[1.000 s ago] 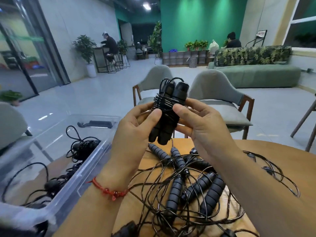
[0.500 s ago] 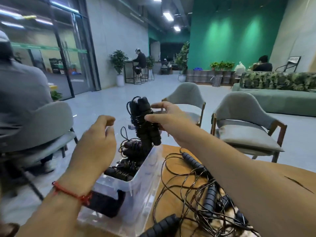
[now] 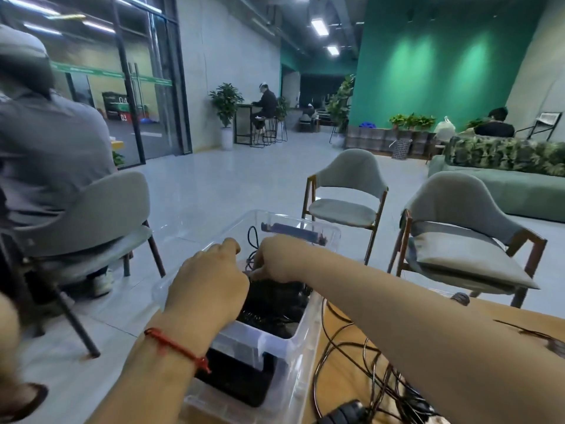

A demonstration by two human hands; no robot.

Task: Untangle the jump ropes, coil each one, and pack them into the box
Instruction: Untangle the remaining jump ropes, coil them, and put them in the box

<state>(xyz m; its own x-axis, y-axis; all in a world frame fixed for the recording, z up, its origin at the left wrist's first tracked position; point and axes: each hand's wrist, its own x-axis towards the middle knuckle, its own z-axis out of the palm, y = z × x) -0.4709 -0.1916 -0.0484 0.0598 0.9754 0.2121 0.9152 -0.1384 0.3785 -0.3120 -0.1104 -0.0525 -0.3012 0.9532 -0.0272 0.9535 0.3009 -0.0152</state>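
Crowding box, hands seemingly inside.

A clear plastic box at the wooden table's edge holds coiled black jump ropes, while tangled black ropes sprawl loose just beside it.

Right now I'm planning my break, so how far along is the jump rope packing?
Done: dark coiled ropes already lie in the clear box. In hand: both the left hand and right hand are down in the box, apparently settling a bundle; their grips are hidden. Left: a tangle of ropes lies on the table, not yet coiled.
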